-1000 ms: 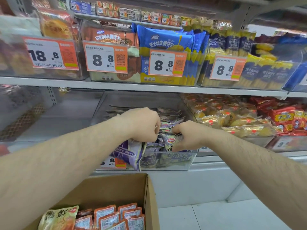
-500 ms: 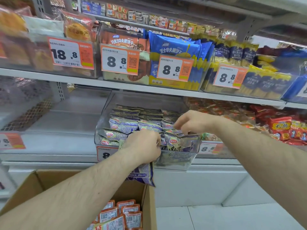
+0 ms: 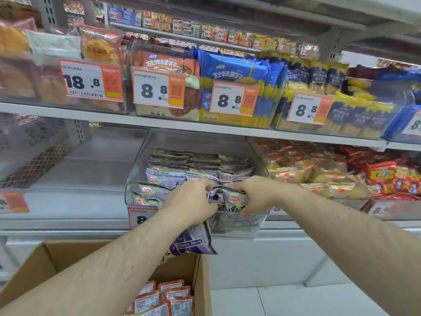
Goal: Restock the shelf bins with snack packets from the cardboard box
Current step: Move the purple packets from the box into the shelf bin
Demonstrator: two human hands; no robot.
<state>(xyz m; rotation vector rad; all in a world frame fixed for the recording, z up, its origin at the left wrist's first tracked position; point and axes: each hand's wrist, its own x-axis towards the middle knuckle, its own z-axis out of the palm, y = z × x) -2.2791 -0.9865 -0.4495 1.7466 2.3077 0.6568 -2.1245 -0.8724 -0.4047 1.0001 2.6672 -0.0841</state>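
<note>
Left hand [image 3: 193, 201]: fingers clenched around a purple snack packet [image 3: 193, 240], which hangs below the fist, in front of the clear shelf bin [image 3: 139, 179] and above the cardboard box [image 3: 200, 290]. Packet tilted, lower end toward the box's far right corner.

Right hand [image 3: 255, 197]: fingers pinched on the top edge of a purple front-row packet [image 3: 234, 197] standing at the bin's front wall. The two hands are just beside each other, knuckles near touching over the bin's front edge.

Bin: middle of the lower shelf [image 3: 68, 201], holding rows of matching purple packets [image 3: 168, 176] stacked front to back; front row upright against the clear wall. A price tag [image 3: 141, 216] reading "8" is clipped at the bin's lower left, partly hidden by the left forearm.

Box: open, on the floor below the shelf, at lower left of view. Orange-and-white packets [image 3: 159, 299] stand inside it near the right wall.

Neighbours: the shelf space left of the bin is bare; to the right, a bin of gold-wrapped snacks [image 3: 307, 174], then red packets [image 3: 382, 176]. The upper shelf [image 3: 159, 120] carries blue biscuit packs [image 3: 234, 69] behind 8.8 tags.
</note>
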